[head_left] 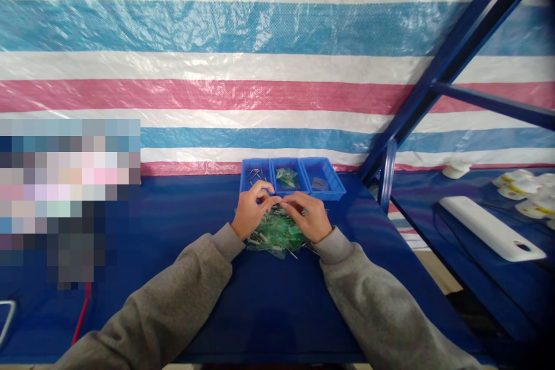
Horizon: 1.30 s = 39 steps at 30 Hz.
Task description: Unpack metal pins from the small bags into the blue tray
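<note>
My left hand (pixel 254 211) and my right hand (pixel 309 217) meet fingertip to fingertip just above a pile of small green and clear plastic packets (pixel 277 234) mixed with thin metal pieces. Both are closed in a pinch. Whatever lies between the fingertips is too small to make out. Directly behind the hands stand three blue bins in a row. The left bin (pixel 245 169) holds a few thin metal pieces, partly hidden by my left hand. In the middle bin (pixel 277 163) are green packets. A few clear packets lie in the right bin (pixel 336 185).
A blue table (pixel 260 312) lies under everything. To the right, a blue metal frame (pixel 416 92) rises beside a second table with a white long device (pixel 489 228), a black cable and several white rolls (pixel 520 185). A striped tarp (pixel 260 92) hangs behind. The left side is pixelated.
</note>
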### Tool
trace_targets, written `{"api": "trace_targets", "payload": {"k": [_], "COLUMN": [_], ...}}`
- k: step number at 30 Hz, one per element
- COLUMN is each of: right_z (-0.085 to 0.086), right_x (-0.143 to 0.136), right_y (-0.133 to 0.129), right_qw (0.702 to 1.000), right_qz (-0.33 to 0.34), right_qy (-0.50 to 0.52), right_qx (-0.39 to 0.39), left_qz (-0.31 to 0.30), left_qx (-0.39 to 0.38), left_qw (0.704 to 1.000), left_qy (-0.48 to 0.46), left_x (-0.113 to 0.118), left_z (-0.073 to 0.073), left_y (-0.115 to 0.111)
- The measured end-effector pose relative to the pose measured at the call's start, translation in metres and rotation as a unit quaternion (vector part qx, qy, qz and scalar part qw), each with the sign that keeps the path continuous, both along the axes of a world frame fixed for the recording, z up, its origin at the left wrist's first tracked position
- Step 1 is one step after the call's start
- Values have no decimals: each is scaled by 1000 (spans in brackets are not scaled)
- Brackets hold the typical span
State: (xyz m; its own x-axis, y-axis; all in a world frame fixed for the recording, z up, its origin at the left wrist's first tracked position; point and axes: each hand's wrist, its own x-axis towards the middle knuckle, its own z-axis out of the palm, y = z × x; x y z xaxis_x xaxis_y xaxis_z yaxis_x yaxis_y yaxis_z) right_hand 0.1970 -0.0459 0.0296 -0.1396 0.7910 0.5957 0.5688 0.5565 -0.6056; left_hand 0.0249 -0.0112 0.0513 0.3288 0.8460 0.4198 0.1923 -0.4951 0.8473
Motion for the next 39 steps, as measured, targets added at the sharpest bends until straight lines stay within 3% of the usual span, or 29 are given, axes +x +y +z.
{"api": "trace_targets", "payload": {"k": [9, 14, 20, 23, 33, 39], "right_z": [2, -1, 1, 2, 2, 2], "right_x": [2, 1, 4, 5, 5, 4], "right_y": [1, 2, 2, 2, 3, 2], "right_qw": [998, 998, 994, 993, 993, 997], "right_qz": [-50, -52, -96, -111, -105, -63], "right_qy": [42, 20, 42, 46, 39, 37], "right_qx": [21, 9, 14, 16, 21, 17], "left_qz": [-44, -38, -2, 10, 18, 3], "left_qx": [-76, -5, 116, 156, 114, 81], "left_qw": [991, 996, 992, 985, 992, 996], "left_qy": [-101, -80, 54, 77, 52, 43], "left_x": [5, 2, -4, -5, -5, -4], "left_z": [-1, 6, 9, 6, 2, 1], "left_y": [1, 2, 5, 7, 9, 8]}}
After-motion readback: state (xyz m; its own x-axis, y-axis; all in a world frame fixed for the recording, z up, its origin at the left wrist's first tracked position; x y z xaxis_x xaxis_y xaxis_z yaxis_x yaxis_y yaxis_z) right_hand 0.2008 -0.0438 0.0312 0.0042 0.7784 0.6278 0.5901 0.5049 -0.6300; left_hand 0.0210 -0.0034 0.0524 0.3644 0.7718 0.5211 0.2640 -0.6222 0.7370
